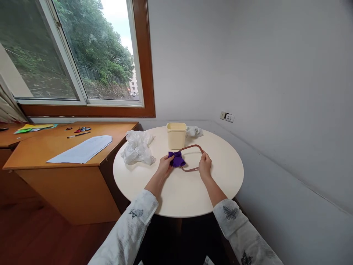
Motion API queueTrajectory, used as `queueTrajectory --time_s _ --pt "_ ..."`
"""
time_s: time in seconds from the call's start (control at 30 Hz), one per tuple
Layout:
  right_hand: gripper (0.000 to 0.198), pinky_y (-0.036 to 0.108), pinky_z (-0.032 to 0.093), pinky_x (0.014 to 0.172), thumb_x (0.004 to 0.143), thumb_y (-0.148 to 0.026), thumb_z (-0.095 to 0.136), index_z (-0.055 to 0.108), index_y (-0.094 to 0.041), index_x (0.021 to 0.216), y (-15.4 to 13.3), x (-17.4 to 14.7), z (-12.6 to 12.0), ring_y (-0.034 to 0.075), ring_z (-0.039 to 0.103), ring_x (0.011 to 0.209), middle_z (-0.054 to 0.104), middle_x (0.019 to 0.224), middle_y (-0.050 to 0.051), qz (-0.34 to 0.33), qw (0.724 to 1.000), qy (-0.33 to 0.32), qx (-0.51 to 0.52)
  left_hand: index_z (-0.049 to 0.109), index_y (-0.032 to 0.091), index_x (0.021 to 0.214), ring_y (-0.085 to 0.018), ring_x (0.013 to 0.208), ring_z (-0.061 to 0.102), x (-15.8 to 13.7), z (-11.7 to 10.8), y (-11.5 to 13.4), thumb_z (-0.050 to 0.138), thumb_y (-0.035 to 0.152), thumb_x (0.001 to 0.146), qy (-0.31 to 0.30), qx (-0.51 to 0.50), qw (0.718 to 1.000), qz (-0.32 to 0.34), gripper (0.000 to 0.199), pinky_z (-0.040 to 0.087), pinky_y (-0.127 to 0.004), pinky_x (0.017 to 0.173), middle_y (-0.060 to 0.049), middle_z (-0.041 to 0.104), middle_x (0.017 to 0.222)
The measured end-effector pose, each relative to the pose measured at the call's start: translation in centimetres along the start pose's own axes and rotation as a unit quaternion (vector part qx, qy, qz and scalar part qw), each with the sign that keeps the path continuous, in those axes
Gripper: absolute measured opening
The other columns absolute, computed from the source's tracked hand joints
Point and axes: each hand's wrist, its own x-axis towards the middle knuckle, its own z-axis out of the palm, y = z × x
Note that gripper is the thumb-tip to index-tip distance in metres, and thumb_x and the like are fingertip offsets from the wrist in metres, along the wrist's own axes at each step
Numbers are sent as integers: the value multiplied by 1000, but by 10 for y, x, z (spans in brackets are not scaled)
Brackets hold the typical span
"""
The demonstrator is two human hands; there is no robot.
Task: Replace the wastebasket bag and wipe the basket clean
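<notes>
Above the round table, both my hands hold a brown loop-shaped band (pixel 193 146) with a bunched purple cloth (pixel 178 159) at its left end. My left hand (pixel 165 165) is closed on the purple cloth, with the thumb lying over it. At the loop's right end, my right hand (pixel 205 166) grips the band between thumb and fingers. How cloth and band are joined is hidden. Just beyond them stands a cream plastic bin (pixel 177 138), upright.
A crumpled clear plastic bag (pixel 138 147) lies on the left of the round white table (pixel 220 173). Behind the bin is a greyish crumpled bag (pixel 194 131). A wooden desk (pixel 68 147) on the left bears papers (pixel 82 149), a pen (pixel 78 135) and keys (pixel 82 129).
</notes>
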Motion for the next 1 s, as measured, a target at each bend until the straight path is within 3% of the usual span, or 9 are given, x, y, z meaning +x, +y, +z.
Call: queueTrajectory --time_s 0.23,0.37,0.5,0.7,1.0 --pt "42 26 42 56 81 -42 34 56 -18 109 9 6 -4 14 56 64 59 70 2 83 994 40 65 61 10 76 -14 64 62 4 -9 0 55 8 68 50 -25 998 4 11 52 -26 63 -6 66 70" --pt "40 25 41 55 80 -40 37 55 -18 108 6 5 -4 14 59 66 58 70 1 105 989 39 100 59 11 75 -9 51 55 7 -13 0 51 10 66 51 -28 998 -2 13 46 -21 51 -1 58 59" --pt "38 24 40 53 79 -40 39 56 -18 104 3 4 -4 15 59 67 59 71 2 111 987 31 115 58 13 79 -6 38 40 3 -15 4 51 24 70 8 -20 1000 -11 16 33 -18 38 5 44 48" --pt "39 25 41 55 79 -39 39 57 -18 106 4 3 -4 15 57 70 61 76 4 96 989 19 110 58 14 80 -4 38 33 -6 -8 6 64 44 67 -37 26 999 1 33 26 -17 38 6 41 49" --pt "39 26 41 58 78 -43 42 59 -19 104 2 1 0 17 57 76 66 82 6 76 993 -18 85 58 13 71 -3 38 32 -10 -8 3 73 41 62 -44 92 995 20 34 28 -19 39 8 37 47"
